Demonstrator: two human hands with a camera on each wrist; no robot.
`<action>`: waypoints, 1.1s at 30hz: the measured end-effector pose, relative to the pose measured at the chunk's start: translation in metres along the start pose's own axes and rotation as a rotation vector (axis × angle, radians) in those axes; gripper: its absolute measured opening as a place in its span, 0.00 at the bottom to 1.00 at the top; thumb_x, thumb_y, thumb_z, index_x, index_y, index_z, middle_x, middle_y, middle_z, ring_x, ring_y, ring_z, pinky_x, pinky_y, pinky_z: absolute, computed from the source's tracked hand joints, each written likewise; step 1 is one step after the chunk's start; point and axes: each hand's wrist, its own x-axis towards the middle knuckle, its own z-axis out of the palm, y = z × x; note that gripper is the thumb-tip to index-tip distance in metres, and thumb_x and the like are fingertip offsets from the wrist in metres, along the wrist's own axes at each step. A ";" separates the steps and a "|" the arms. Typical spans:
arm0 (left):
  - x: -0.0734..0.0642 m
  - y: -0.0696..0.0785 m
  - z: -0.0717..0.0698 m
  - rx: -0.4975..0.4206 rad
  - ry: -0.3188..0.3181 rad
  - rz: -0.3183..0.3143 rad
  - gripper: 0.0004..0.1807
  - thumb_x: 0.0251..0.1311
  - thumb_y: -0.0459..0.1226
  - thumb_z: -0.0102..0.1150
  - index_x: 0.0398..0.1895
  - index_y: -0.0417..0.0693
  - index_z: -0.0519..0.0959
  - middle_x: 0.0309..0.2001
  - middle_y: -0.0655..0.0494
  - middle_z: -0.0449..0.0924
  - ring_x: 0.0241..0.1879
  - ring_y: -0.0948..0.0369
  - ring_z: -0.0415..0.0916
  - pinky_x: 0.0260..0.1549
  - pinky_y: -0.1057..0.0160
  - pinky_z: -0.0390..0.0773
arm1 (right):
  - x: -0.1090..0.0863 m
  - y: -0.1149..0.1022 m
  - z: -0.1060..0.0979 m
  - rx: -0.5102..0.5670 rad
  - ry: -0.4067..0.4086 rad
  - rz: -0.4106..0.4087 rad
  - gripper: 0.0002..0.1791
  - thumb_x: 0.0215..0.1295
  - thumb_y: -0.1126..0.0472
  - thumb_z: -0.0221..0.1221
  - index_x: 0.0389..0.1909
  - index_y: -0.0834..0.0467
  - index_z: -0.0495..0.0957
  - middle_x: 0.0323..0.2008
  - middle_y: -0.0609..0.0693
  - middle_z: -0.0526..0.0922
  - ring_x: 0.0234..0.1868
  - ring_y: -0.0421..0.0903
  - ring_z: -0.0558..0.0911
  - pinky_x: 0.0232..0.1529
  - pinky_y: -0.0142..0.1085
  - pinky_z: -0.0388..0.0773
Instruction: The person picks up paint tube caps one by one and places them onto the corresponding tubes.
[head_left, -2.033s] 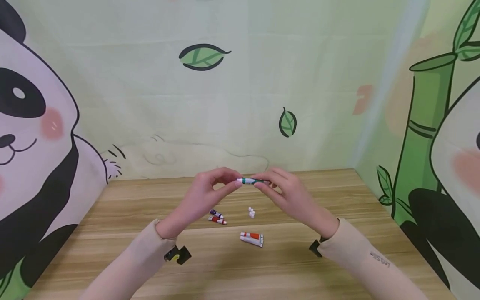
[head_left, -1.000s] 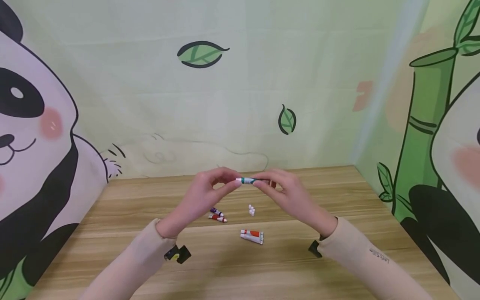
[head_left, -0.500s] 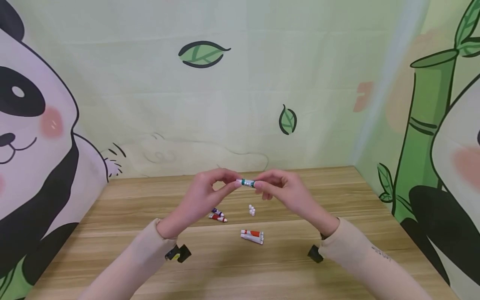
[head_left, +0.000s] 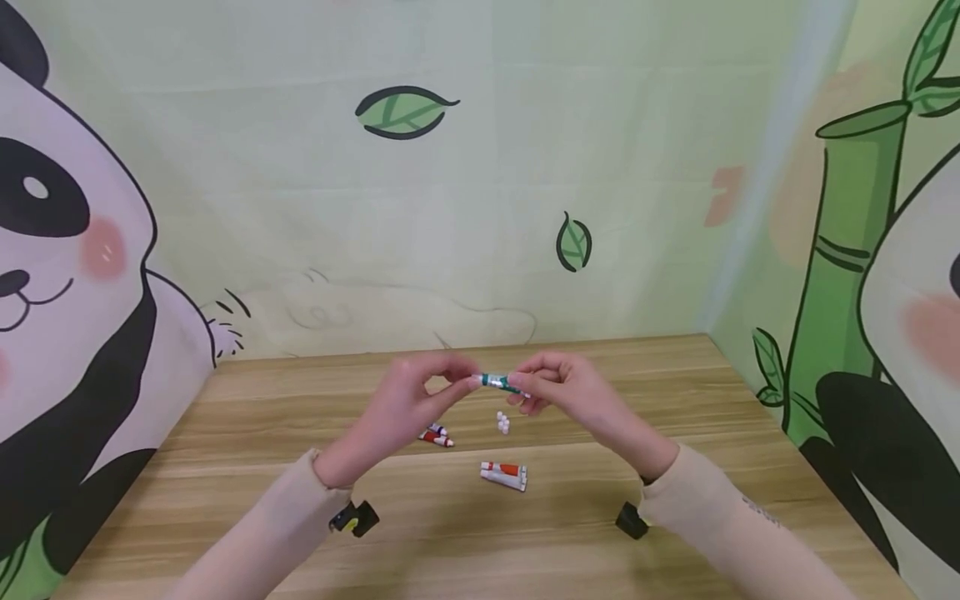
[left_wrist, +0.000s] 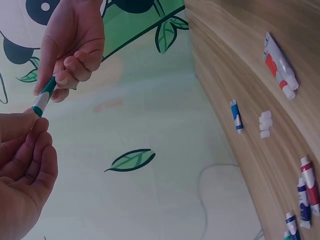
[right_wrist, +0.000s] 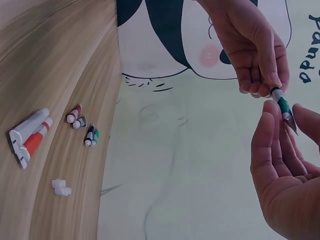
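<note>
Above the table, a green-and-white paint tube (head_left: 497, 382) is stretched between both hands, tilted slightly down to the right. My left hand (head_left: 408, 396) pinches its white cap end between thumb and fingertips. The thumb and fingers of my right hand (head_left: 573, 392) hold the flat tail end, which shows bare and silvery in the right wrist view (right_wrist: 287, 118). Beneath the hands lies a small cluster of white caps (head_left: 502, 422). A red tube (head_left: 437, 437) lies near the left wrist, with a dark blue tube (left_wrist: 303, 200) beside it.
Nearer on the wooden table (head_left: 450, 550), an orange-labelled tube and a white tube (head_left: 503, 476) lie side by side. A light blue tube (left_wrist: 236, 116) lies near the caps. Another blue tube (left_wrist: 292, 225) and a green one (right_wrist: 95, 136) lie farther back. Panda-printed cloth (head_left: 480, 183) stands behind.
Both hands have lowered slightly with the tube. The right hand has shifted its hold, its fingers now below the tail end, and the tube has tilted down to the right.
</note>
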 end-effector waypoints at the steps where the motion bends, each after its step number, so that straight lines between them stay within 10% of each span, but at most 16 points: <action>1: -0.001 -0.001 0.001 -0.008 -0.001 -0.017 0.05 0.66 0.37 0.65 0.41 0.46 0.86 0.36 0.61 0.87 0.35 0.64 0.82 0.37 0.63 0.83 | -0.001 0.001 0.000 -0.002 -0.002 0.002 0.13 0.71 0.58 0.62 0.45 0.66 0.81 0.35 0.55 0.88 0.35 0.50 0.85 0.44 0.47 0.84; 20: -0.028 -0.029 0.033 -0.133 -0.118 -0.333 0.06 0.67 0.43 0.65 0.42 0.54 0.86 0.37 0.64 0.85 0.36 0.60 0.80 0.26 0.61 0.82 | -0.011 0.055 -0.003 -0.054 -0.049 0.125 0.12 0.69 0.63 0.64 0.45 0.69 0.82 0.33 0.55 0.87 0.34 0.48 0.85 0.42 0.44 0.84; 33: -0.045 -0.051 0.056 -0.123 -0.233 -0.374 0.03 0.64 0.37 0.67 0.38 0.48 0.85 0.33 0.63 0.83 0.33 0.63 0.78 0.34 0.65 0.80 | -0.015 0.083 -0.002 -0.117 -0.127 0.170 0.09 0.68 0.64 0.64 0.41 0.68 0.83 0.31 0.55 0.87 0.31 0.48 0.85 0.39 0.46 0.85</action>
